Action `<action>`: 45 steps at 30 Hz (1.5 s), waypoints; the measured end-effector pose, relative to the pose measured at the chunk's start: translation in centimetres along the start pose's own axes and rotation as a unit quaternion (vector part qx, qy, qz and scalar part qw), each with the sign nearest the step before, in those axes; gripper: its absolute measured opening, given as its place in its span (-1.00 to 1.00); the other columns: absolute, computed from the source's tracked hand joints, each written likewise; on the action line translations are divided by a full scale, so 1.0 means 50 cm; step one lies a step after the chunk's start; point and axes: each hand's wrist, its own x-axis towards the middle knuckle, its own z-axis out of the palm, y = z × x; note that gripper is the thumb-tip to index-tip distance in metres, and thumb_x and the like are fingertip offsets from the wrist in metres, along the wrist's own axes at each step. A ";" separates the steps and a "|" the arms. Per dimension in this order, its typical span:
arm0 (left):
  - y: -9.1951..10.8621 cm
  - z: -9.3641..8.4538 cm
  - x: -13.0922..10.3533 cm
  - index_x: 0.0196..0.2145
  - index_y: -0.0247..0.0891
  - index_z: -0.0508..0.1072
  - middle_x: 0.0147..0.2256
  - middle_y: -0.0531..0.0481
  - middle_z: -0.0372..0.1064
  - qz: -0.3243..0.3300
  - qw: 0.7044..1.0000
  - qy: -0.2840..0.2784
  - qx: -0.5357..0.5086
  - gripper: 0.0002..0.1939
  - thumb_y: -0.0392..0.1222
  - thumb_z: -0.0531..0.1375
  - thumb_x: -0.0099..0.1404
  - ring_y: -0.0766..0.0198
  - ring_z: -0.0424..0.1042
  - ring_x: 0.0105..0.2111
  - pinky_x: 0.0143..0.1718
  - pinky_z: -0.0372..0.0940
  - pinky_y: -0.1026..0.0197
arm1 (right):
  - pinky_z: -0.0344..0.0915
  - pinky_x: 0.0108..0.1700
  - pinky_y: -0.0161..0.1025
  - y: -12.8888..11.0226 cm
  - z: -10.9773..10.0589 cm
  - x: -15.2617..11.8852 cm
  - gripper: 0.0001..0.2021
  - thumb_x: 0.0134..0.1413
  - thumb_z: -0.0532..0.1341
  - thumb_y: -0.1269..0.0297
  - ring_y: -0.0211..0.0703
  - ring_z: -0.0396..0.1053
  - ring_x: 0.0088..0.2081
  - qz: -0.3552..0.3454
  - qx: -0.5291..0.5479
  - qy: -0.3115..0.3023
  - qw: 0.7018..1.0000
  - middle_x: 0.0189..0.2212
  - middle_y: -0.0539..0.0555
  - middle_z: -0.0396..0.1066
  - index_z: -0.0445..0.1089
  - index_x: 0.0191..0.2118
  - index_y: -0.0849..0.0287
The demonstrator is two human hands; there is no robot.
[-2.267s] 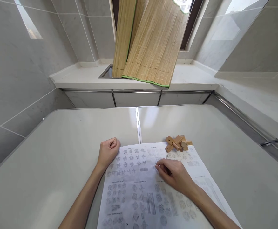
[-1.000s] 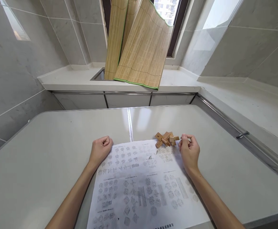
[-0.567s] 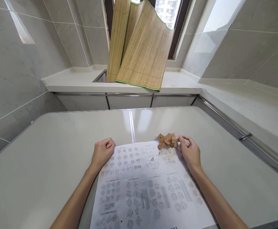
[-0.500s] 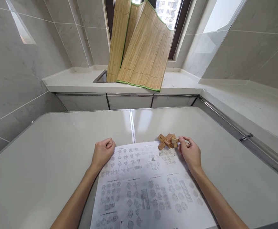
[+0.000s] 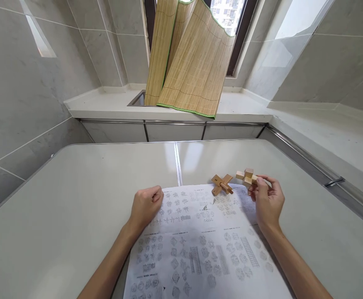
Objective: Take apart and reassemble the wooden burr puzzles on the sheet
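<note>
A printed sheet [image 5: 200,249] covered with small line diagrams lies on the pale table. At its top edge rests a brown wooden puzzle [image 5: 221,185] of crossed pieces, one marked with a 2. To its right, my right hand [image 5: 268,199] pinches a lighter wooden piece cluster [image 5: 247,177] by its right end, raised off the table. My left hand [image 5: 147,205] is closed in a fist at the sheet's upper left edge, and nothing shows in it.
Behind the glossy table [image 5: 131,162] runs a white ledge [image 5: 106,104] with a folded bamboo mat [image 5: 193,66] leaning by the window. A metal rail [image 5: 305,158] follows the right side.
My right hand has moved right with the light wooden cluster, which is now apart from the brown puzzle. The whole view has shifted slightly, and my left hand remains a fist.
</note>
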 end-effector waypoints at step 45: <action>0.137 0.057 -0.060 0.18 -0.07 0.29 0.00 -0.10 0.45 0.071 0.974 -0.089 -0.195 -0.41 -0.30 0.35 0.24 0.10 0.52 -0.05 0.01 0.48 0.01 | 0.37 -0.33 -0.22 -0.023 0.050 -0.163 -0.74 0.39 0.20 0.00 -0.12 0.39 -0.39 -0.065 -0.100 -0.421 0.899 -0.38 0.02 0.44 0.43 -0.06 0.07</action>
